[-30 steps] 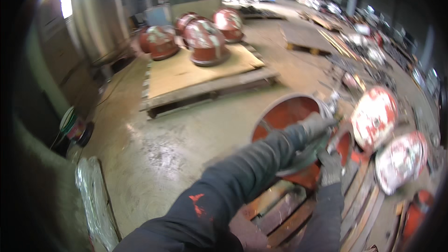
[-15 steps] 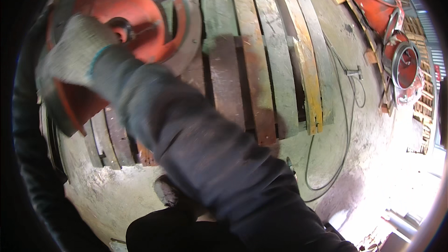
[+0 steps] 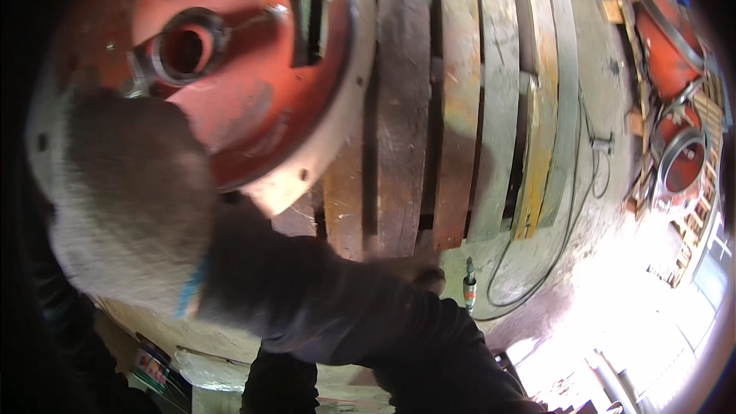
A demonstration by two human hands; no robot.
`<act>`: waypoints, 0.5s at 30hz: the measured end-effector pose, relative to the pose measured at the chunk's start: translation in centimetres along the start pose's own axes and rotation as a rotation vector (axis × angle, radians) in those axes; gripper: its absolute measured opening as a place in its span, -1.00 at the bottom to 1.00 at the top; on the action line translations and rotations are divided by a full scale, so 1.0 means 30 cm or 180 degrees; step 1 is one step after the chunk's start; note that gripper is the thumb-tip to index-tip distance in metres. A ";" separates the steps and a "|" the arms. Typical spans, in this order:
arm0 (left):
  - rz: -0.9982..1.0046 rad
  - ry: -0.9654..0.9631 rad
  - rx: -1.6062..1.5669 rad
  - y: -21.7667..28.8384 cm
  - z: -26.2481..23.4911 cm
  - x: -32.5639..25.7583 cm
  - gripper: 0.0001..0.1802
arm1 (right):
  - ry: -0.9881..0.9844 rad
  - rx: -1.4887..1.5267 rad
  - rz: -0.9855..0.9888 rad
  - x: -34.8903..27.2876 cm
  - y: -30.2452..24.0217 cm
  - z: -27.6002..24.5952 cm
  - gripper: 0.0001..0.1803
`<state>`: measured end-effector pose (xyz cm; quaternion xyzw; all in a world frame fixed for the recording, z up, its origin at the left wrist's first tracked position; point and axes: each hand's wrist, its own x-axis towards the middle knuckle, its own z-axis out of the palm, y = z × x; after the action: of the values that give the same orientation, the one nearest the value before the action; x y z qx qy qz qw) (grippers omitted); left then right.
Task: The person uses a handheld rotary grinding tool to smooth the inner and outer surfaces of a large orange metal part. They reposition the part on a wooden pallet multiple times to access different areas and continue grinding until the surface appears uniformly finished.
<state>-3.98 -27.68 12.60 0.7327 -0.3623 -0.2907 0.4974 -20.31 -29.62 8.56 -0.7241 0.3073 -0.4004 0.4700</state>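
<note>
My left hand, in a thick grey work glove, fills the left of the view, very close and blurred. It lies over the lower left edge of a large red metal dome with a pale bolted flange and a round collar opening. The glove's back faces me and its fingers are hidden, so any grip on the rim cannot be made out. My dark sleeve runs from the glove down to the lower right. My right hand is out of view.
The dome rests on a pallet of worn wooden planks. A black cable loops on the concrete floor beside a small green and orange tool. More red round parts lie at the right. A printed can stands at the lower left.
The view has swung from the hall down onto the dome and pallet. The glove stays at the dome's left edge and now looks much bigger and closer.
</note>
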 end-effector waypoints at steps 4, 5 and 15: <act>-0.0388 0.0117 -0.0713 0.070 -0.053 -0.066 -0.38 | -0.1032 0.1513 0.1618 0.139 -0.059 -0.103 -0.23; -0.0703 0.0408 -0.0681 0.086 -0.053 -0.091 -0.38 | -0.1109 0.1669 0.2041 0.179 -0.090 -0.103 -0.23; -0.0913 0.0984 -0.0308 0.156 0.035 -0.167 -0.57 | 0.0305 0.0573 0.2848 0.274 -0.193 0.040 -0.33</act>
<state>-8.78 -25.25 16.98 0.7879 -0.1593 -0.2597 0.5352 -14.84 -33.72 16.02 -0.4572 0.5752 -0.2162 0.6430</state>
